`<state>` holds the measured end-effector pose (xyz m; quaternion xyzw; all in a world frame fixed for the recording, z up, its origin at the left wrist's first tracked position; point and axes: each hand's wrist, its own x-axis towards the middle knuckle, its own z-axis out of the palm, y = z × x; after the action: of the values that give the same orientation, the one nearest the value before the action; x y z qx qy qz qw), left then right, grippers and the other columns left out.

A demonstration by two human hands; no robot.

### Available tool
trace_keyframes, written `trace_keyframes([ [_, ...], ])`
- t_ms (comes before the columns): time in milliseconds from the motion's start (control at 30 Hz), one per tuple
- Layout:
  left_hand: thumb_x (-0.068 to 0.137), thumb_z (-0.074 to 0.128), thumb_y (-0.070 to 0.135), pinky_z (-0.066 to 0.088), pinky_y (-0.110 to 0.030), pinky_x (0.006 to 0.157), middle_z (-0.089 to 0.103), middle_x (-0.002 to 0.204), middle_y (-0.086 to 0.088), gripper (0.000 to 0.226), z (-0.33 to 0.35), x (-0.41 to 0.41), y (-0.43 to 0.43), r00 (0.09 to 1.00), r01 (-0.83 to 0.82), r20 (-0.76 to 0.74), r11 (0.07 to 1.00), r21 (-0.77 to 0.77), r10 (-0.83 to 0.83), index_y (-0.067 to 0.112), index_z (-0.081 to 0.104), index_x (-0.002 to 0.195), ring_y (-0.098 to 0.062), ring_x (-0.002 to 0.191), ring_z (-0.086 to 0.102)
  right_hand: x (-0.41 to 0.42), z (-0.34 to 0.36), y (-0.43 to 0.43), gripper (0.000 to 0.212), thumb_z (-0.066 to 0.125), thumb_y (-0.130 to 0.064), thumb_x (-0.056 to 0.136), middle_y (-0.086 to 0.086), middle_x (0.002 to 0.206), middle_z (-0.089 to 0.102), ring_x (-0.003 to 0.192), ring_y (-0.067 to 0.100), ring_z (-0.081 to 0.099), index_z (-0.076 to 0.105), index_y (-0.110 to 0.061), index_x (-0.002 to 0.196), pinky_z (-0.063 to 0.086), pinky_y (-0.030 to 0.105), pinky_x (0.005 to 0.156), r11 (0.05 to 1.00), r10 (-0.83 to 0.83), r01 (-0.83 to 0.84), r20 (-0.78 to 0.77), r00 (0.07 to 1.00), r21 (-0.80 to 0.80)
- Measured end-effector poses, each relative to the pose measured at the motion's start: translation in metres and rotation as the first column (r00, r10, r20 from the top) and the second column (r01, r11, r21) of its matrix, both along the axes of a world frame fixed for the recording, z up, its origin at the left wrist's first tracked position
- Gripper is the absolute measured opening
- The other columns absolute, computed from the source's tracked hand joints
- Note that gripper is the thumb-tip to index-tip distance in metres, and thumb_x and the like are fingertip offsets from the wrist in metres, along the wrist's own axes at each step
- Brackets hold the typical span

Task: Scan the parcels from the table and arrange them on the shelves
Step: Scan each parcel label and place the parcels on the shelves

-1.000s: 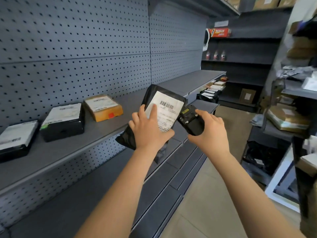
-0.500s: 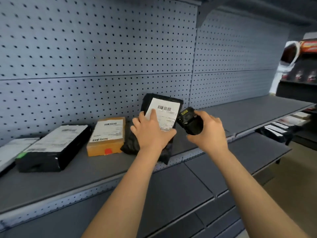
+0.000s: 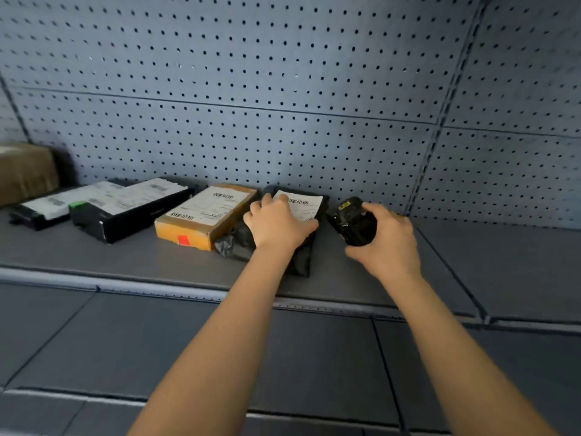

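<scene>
While the black parcel [image 3: 234,243] lies on the grey shelf [image 3: 125,256] at the centre of the frame, just right of the orange-brown box [image 3: 204,215], it is gripped by the left hand [image 3: 276,226], thumb laid on its white label [image 3: 303,206]. A black scanner [image 3: 355,221] is clasped in the right hand [image 3: 386,243], just right of the parcel.

Grey shelf [image 3: 408,272] carries a black box [image 3: 125,218], cardboard box [image 3: 201,215] and black bag [image 3: 301,259].
</scene>
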<state>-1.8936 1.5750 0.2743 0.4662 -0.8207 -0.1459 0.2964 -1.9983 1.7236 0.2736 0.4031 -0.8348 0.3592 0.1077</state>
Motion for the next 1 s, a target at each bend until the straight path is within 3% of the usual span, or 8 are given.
trace_keyframes([
  [200,0.071,0.071,0.061,0.019,-0.045,0.114,0.045,0.145,-0.001,0.070,-0.003,0.006,0.005,0.983,0.020,-0.176,0.991,-0.132,-0.044,0.023,0.058,0.129,-0.027,0.137,0.033,-0.009,0.007,0.010,0.080,0.084,-0.017,0.062,0.002,0.119,0.061,0.114,0.026,0.044,0.051,-0.024,0.135,0.038,0.029,0.078,0.992,0.087,-0.088,-0.013,0.996,-0.086],
  [333,0.072,0.075,0.054,0.023,-0.046,0.111,0.051,0.139,-0.002,0.065,-0.011,0.043,0.017,0.962,-0.012,-0.264,0.961,-0.276,-0.064,0.022,0.061,0.126,-0.025,0.134,0.036,0.011,0.020,0.010,0.078,0.084,-0.018,0.063,-0.001,0.117,0.062,0.111,0.023,0.045,0.052,-0.026,0.134,0.036,0.028,0.077,0.969,0.182,-0.186,-0.038,0.983,-0.163],
  [500,0.069,0.080,0.047,0.029,-0.047,0.108,0.055,0.134,-0.009,0.064,-0.018,0.108,0.018,0.955,-0.109,-0.296,0.940,-0.323,0.009,0.015,0.064,0.121,-0.031,0.130,0.043,0.066,0.026,-0.011,0.078,0.084,-0.021,0.063,-0.006,0.121,0.061,0.113,0.021,0.044,0.051,-0.027,0.134,0.032,0.024,0.081,0.921,0.337,-0.345,-0.073,0.939,-0.178],
  [600,0.064,0.075,0.050,0.036,-0.054,0.104,0.058,0.132,-0.010,0.065,-0.025,0.159,0.008,0.946,-0.183,-0.316,0.929,-0.323,0.077,0.014,0.066,0.118,-0.034,0.127,0.047,0.112,0.021,-0.037,0.079,0.085,-0.023,0.060,-0.006,0.121,0.062,0.112,0.021,0.048,0.054,-0.025,0.132,0.030,0.021,0.083,0.881,0.427,-0.436,-0.090,0.900,-0.185],
  [767,0.071,0.071,0.051,0.034,-0.050,0.107,0.057,0.132,-0.009,0.064,-0.035,0.268,-0.012,0.935,-0.286,-0.303,0.897,-0.336,0.184,0.015,0.063,0.123,-0.031,0.127,0.047,0.207,0.010,-0.090,0.081,0.085,-0.023,0.058,-0.004,0.126,0.060,0.113,0.024,0.050,0.054,-0.023,0.133,0.036,0.027,0.094,0.800,0.568,-0.576,-0.096,0.817,-0.170],
  [867,0.073,0.077,0.046,0.032,-0.052,0.108,0.055,0.134,-0.009,0.061,-0.039,0.343,-0.028,0.918,-0.360,-0.288,0.876,-0.321,0.271,0.016,0.062,0.124,-0.030,0.129,0.045,0.275,0.002,-0.124,0.080,0.084,-0.023,0.061,-0.004,0.125,0.060,0.112,0.024,0.048,0.052,-0.024,0.134,0.040,0.032,0.090,0.747,0.641,-0.644,-0.077,0.764,-0.165],
  [1000,0.075,0.075,0.049,0.034,-0.056,0.106,0.056,0.134,-0.008,0.061,-0.049,0.452,-0.050,0.891,-0.450,-0.239,0.829,-0.333,0.387,0.017,0.062,0.125,-0.030,0.128,0.047,0.371,-0.012,-0.172,0.080,0.082,-0.020,0.062,-0.005,0.125,0.060,0.109,0.023,0.046,0.052,-0.024,0.135,0.036,0.027,0.086,0.668,0.726,-0.721,-0.054,0.686,-0.187],
])
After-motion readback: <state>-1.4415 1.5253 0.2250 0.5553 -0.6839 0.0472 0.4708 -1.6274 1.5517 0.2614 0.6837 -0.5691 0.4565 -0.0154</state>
